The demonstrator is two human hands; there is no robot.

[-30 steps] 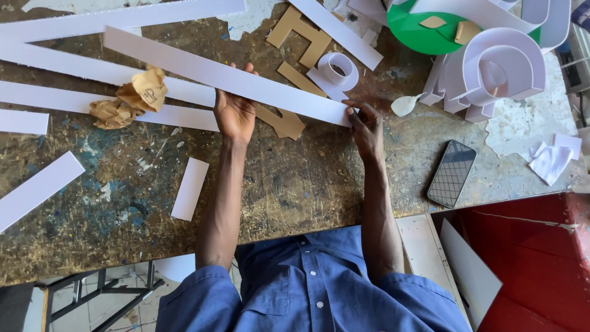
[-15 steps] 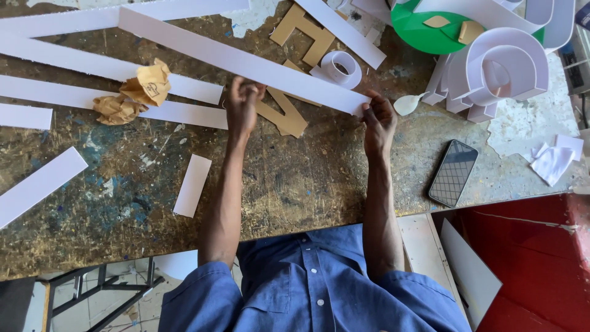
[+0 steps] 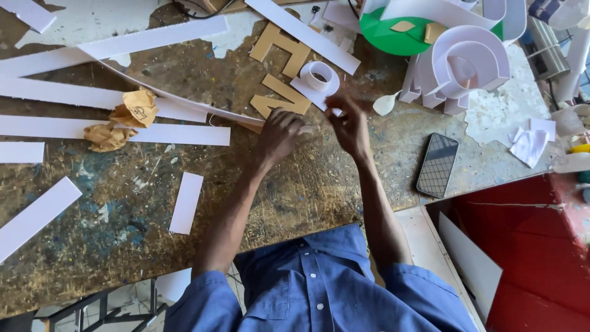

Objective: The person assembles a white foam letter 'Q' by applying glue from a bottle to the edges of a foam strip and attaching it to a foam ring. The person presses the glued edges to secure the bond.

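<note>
The left hand is closed around the near end of a long thin white strip. The strip now stands on its edge and curves away to the upper left, so it looks like only a narrow line across the surface. Holding it at the end probably lets the person bend it; the far end is lost among the other strips. The right hand is just beside the left one, fingers bent and close together near the same end of the strip. It is blurred, so I cannot tell whether it pinches the strip or only comes to it.

Around the hands lie several flat white strips, parallel to each other on the left, and 1 short white piece nearer to the person. 2 crumpled balls of brown paper rest on those strips. Just behind the hands are brown cardboard letters and a white ring on a small white square. To the right is a large white curved letter form with raised walls, beside a green round plate. A dark phone lies face up near the edge of the surface, well apart from the hands.
</note>
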